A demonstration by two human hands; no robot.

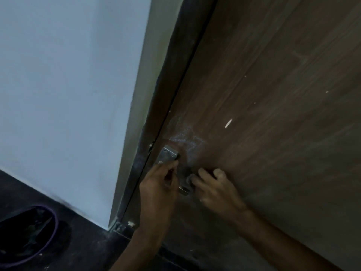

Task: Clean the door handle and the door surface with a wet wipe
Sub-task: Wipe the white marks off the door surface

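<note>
Both hands are at the door handle [182, 178], low on the brown wooden door [273, 94]. The left hand [158, 184] has its fingers curled in toward the metal backplate [168, 155], fingertips touching its lower edge; whether it pinches anything is not clear in the dim, blurred view. The right hand [216, 189] has its fingers bent around something pale and grey at the lever, which is probably the wet wipe [190, 178], though the blur leaves that uncertain. The handle itself is mostly hidden between the two hands, with only a bright metal end showing just below them.

Judging from how things lie, the task is in its early part: the handle is being worked on, and the door surface looks largely untouched. Just above the hands, a patch of whitish, chalky scribble marks [185, 137] sits on the wood beside the backplate. Farther up and to the right of the hands, several pale specks [228, 123] dot the panel, and faint dusty streaks run across the wood beyond the right hand. The dark door frame [172, 85] to the left of the hands also looks smudged.

What is left appears to be finishing the handle and plate, then wiping the scribbled patch and the wider door face.
</note>
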